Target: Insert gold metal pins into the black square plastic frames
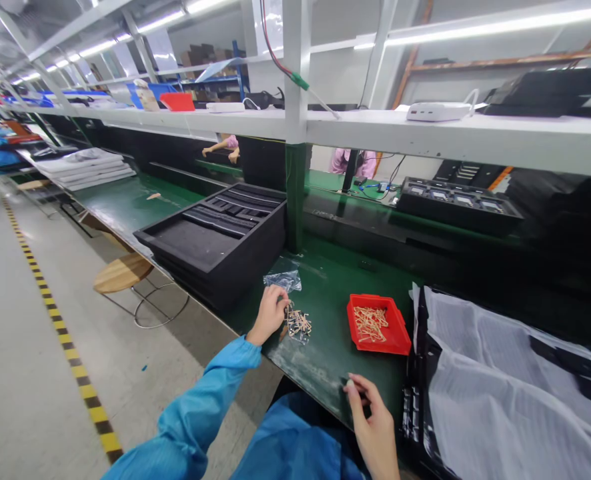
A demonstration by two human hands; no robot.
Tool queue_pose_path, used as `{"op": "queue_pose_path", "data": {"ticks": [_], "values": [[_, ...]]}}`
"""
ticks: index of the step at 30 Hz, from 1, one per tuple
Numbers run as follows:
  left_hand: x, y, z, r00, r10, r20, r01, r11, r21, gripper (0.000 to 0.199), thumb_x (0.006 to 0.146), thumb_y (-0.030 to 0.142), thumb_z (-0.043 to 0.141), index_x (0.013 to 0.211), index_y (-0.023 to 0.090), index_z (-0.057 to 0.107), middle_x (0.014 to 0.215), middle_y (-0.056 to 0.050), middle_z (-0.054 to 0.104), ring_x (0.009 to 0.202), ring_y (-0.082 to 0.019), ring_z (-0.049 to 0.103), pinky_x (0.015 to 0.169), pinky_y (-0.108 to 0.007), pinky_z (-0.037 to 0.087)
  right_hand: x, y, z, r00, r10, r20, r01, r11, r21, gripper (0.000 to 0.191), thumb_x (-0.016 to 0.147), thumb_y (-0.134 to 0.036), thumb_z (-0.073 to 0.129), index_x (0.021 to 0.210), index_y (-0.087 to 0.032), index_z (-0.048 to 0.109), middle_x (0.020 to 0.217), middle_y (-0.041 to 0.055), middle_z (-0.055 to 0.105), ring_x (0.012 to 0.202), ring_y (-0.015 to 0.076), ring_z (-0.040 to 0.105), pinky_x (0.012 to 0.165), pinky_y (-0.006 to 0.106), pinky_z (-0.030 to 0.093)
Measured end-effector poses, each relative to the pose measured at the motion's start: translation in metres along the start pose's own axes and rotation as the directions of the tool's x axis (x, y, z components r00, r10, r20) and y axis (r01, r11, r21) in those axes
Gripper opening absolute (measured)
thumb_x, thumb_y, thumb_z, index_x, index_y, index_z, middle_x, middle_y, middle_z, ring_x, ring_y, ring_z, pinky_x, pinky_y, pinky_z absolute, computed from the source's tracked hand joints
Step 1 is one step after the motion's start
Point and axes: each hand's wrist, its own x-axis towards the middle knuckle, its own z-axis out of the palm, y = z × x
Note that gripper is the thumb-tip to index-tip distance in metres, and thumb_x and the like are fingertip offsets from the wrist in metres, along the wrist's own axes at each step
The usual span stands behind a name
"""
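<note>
Loose pile of small beige-and-black pieces [299,325] noted close to the near edge of the table [328,310], left of the red tray [398,335], in which similar pieces [370,323] are contained. The left hand [271,312] is placed at the pile's far-left margin, its grip drawn nearly to a pinch — whether a piece is caught cannot be told. The right hand [374,417] is placed at the table's near edge, thumb and forefinger close together; any hold there cannot be made out.

Risks, as judged: pieces could be swept over the near edge by the left wrist or blue sleeve [195,403], the pile being so near it. Pieces appear tangled — several could be lifted together and dropped. Stray ones could be lost under the clear plastic bag [283,280] beyond the pile. The tray could be jarred if its near rim were knocked by the right hand.
</note>
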Motion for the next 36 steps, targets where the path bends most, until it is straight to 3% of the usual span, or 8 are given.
{"op": "queue_pose_path", "data": {"ticks": [2,5,7,11,16,23,29,36], "values": [[-0.010,0.013,0.009,0.998,-0.048,0.045,0.057,0.970,-0.235,0.036,0.096,0.052,0.063,0.100,0.017,0.064,0.120,-0.011,0.066,0.111,-0.026,0.064,0.095,-0.046,0.053,-0.001,-0.018,0.004,0.999,0.011,0.038,-0.013,0.998,0.054,0.059,0.081,-0.074,0.067,0.101,-0.019,0.074,0.084,0.0097,0.078,0.077,0.0232,0.075,0.070,0.031,0.059],[-0.038,0.041,0.032,0.967,-0.078,0.242,0.201,0.818,-0.539,0.046,0.081,0.061,0.073,0.082,0.019,0.054,0.122,-0.014,0.067,0.117,-0.031,0.063,0.092,-0.045,0.054,-0.003,-0.058,0.014,0.981,0.021,0.191,-0.050,0.987,0.150,0.055,0.090,-0.070,0.061,0.103,-0.018,0.072,0.076,0.0060,0.074,0.056,0.0163,0.067,0.050,0.026,0.050],[-0.060,0.062,0.048,0.920,-0.068,0.385,0.325,0.681,-0.656,0.047,0.069,0.051,0.083,0.075,0.020,0.048,0.124,-0.014,0.068,0.121,-0.034,0.063,0.092,-0.046,0.054,-0.003,-0.086,0.019,0.912,0.027,0.410,-0.144,0.956,0.256,0.054,0.093,-0.068,0.059,0.105,-0.017,0.071,0.080,0.0063,0.075,0.044,0.0106,0.060,0.042,0.022,0.039],[-0.090,0.092,0.062,0.834,-0.036,0.551,0.506,0.449,-0.737,0.044,0.058,0.027,0.081,0.066,0.020,0.039,0.113,-0.010,0.070,0.119,-0.030,0.065,0.097,-0.040,0.052,-0.003,-0.119,0.020,0.765,-0.014,0.644,-0.311,0.867,0.388,0.049,0.091,-0.064,0.066,0.103,-0.017,0.070,0.072,0.0022,0.071,0.040,0.0064,0.057,0.042,0.018,0.032],[-0.095,0.101,0.062,0.752,0.023,0.659,0.640,0.213,-0.738,0.031,0.050,0.008,0.070,0.062,0.019,0.044,0.104,-0.008,0.069,0.115,-0.024,0.064,0.104,-0.033,0.048,-0.006,-0.120,0.014,0.764,-0.010,0.645,-0.398,0.779,0.484,0.040,0.094,-0.056,0.068,0.098,-0.016,0.070,0.066,0.0007,0.071,0.038,0.0046,0.055,0.041,0.016,0.030],[-0.097,0.100,0.066,0.759,-0.036,0.650,0.639,0.235,-0.733,0.037,0.050,0.013,0.075,0.063,0.020,0.041,0.097,-0.008,0.062,0.109,-0.027,0.062,0.100,-0.040,0.050,-0.009,-0.116,0.012,0.795,-0.024,0.606,-0.403,0.725,0.558,0.031,0.093,-0.047,0.073,0.094,-0.016,0.070,0.066,0.0004,0.072,0.040,0.0043,0.056,0.042,0.015,0.034],[-0.100,0.101,0.066,0.786,-0.029,0.617,0.601,0.265,-0.754,0.043,0.055,0.018,0.083,0.063,0.020,0.041,0.089,-0.005,0.061,0.100,-0.023,0.064,0.091,-0.032,0.052,-0.008,-0.115,0.014,0.804,-0.025,0.594,-0.409,0.703,0.582,0.032,0.092,-0.048,0.074,0.090,-0.016,0.070,0.067,0.0009,0.072,0.041,0.0059,0.059,0.044,0.016,0.037],[-0.100,0.100,0.065,0.779,-0.015,0.626,0.606,0.272,-0.748,0.045,0.055,0.017,0.085,0.062,0.020,0.041,0.082,-0.004,0.058,0.096,-0.023,0.064,0.089,-0.033,0.054,-0.009,-0.115,0.014,0.804,-0.019,0.595,-0.404,0.716,0.569,0.032,0.091,-0.048,0.075,0.090,-0.016,0.071,0.067,0.0018,0.073,0.042,0.0071,0.060,0.045,0.018,0.040]]}}
